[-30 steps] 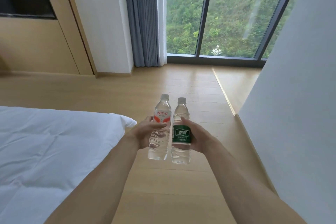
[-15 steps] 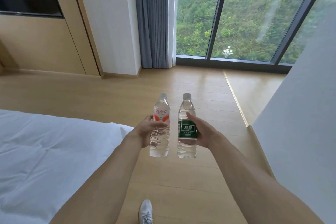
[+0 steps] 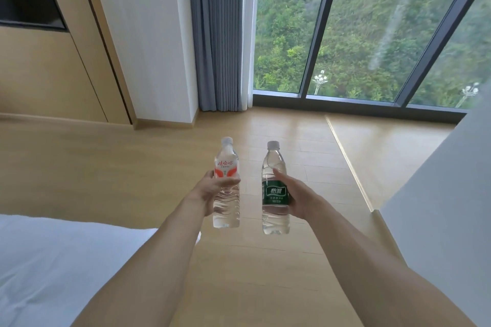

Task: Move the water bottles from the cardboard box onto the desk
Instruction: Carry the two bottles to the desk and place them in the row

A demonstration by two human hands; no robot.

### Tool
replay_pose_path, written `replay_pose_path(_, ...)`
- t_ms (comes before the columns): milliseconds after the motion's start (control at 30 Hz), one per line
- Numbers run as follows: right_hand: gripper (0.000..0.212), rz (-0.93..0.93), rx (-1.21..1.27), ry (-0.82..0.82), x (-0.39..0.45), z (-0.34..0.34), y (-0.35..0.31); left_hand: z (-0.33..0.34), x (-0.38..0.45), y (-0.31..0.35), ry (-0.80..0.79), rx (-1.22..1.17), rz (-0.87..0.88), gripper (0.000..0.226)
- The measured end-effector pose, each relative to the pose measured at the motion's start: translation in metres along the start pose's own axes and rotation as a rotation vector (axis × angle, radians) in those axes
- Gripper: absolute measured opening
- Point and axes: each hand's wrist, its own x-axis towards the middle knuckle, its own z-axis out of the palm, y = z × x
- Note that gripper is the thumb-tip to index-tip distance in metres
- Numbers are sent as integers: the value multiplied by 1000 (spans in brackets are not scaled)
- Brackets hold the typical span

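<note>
Ahead of the raised arms lies open light wooden plank floor (image 3: 279, 268), running to the dark-framed floor-to-ceiling window (image 3: 316, 34). A white-sheeted bed (image 3: 53, 260) closes in the left side and a plain white wall (image 3: 446, 207) the right, leaving a corridor between.

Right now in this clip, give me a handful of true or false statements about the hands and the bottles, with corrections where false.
1. The left hand grips the red-labelled bottle. True.
2. The right hand holds the green-labelled bottle. True.
3. The two bottles touch each other. False: a gap of floor shows between them.
4. Both bottles are uncapped. False: each carries a pale cap.
5. Both bottles are held roughly upright. True.
6. The bottles rest on the bed. False: they are held in the air above the wooden floor.
</note>
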Motion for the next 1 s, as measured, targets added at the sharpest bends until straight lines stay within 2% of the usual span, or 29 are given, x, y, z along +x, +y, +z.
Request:
replay_pose_path(367, 54, 19, -48, -24, 165, 24, -83, -16, 142, 70, 90, -10, 40, 30)
replay_pose_path(500, 56, 42, -66, -109, 234, 33, -122, -21, 195, 98, 127, 16, 53, 27)
replay_pose_path(633, 58, 90, -99, -199, 301, 38, -167, -18, 245, 131, 217, 20, 8, 36)
replay_pose_path(767, 50, 120, -132, -281, 355, 48, -212, -15, 296, 166, 316, -22, 27, 48)
replay_pose_path(1000, 63, 212, -135, -356, 436, 69, -257, -31, 353, 195, 375, -95, 34, 63)
